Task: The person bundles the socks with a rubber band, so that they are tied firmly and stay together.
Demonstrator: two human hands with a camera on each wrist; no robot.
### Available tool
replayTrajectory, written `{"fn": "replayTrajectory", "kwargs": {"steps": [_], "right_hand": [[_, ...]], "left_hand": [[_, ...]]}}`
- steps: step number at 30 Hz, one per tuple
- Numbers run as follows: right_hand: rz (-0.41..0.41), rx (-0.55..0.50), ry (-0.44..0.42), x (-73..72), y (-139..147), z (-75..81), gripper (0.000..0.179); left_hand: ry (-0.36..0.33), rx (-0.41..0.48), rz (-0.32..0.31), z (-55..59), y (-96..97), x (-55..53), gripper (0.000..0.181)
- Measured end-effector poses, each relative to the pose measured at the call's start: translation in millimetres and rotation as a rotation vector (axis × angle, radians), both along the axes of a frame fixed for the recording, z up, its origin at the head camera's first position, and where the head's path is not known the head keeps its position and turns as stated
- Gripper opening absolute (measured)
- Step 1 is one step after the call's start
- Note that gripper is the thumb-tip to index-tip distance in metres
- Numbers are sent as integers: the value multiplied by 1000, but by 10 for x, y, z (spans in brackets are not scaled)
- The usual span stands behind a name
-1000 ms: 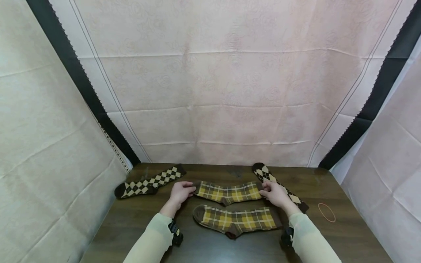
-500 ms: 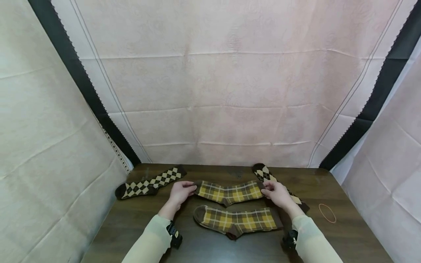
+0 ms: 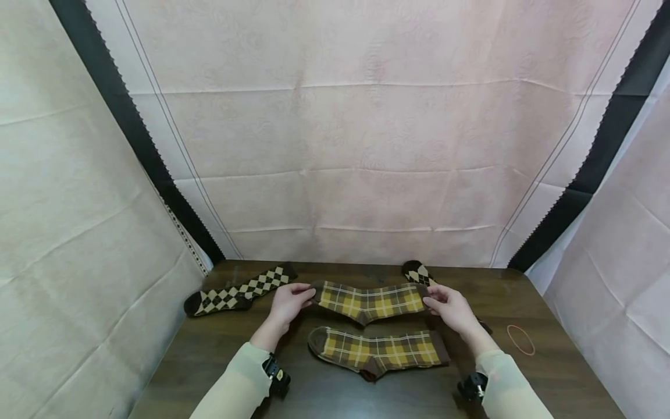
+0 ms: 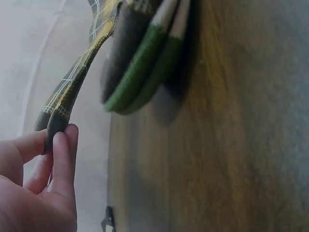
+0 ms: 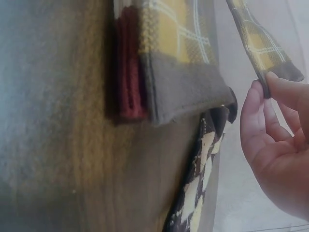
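A yellow-and-brown plaid sock (image 3: 369, 301) is stretched sideways between both hands, raised above the table. My left hand (image 3: 288, 302) pinches its dark toe, thumb on one side and fingers on the other, as the left wrist view shows. At the other end, my right hand (image 3: 451, 307) holds a corner of the brown cuff between thumb and fingers. Nearer the body lies a matching plaid sock (image 3: 378, 350), flat and parallel to the raised one. Beneath it, green layers (image 4: 137, 77) show at the toe end and dark red layers (image 5: 129, 72) at the cuff end.
A black-and-cream argyle sock (image 3: 238, 295) lies at the back left. Another argyle sock (image 3: 417, 272) is at the back right, partly hidden behind the right hand. An orange rubber band (image 3: 528, 336) rests on the brown table (image 3: 565, 378). Pale cloth walls (image 3: 366, 174) stand around the table.
Both hands have raised the plaid sock a little and drawn it straighter. The right hand has shifted to the right, covering more of the argyle sock. The lower plaid sock stays put.
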State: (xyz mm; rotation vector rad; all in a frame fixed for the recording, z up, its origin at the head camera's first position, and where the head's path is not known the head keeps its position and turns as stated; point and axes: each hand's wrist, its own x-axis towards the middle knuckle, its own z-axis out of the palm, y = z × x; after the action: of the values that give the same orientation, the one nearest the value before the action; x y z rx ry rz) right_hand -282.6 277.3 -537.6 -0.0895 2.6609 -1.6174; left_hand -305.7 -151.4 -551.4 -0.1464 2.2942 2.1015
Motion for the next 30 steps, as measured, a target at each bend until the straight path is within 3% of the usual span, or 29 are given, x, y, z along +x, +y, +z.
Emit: {"fn": "replayTrajectory", "kwargs": {"steps": [8,15,30], "right_hand": [[-8,-67,-20,127,71,101,42],[-1,-99,-56,271,127,140,40],[37,-163,-107,438,286,77,44]], "left_hand": [[10,35,-9,101,39,93,28],[-6,58,-45,180,47,235,27],[-8,57,-154,200,63,407,31]]}}
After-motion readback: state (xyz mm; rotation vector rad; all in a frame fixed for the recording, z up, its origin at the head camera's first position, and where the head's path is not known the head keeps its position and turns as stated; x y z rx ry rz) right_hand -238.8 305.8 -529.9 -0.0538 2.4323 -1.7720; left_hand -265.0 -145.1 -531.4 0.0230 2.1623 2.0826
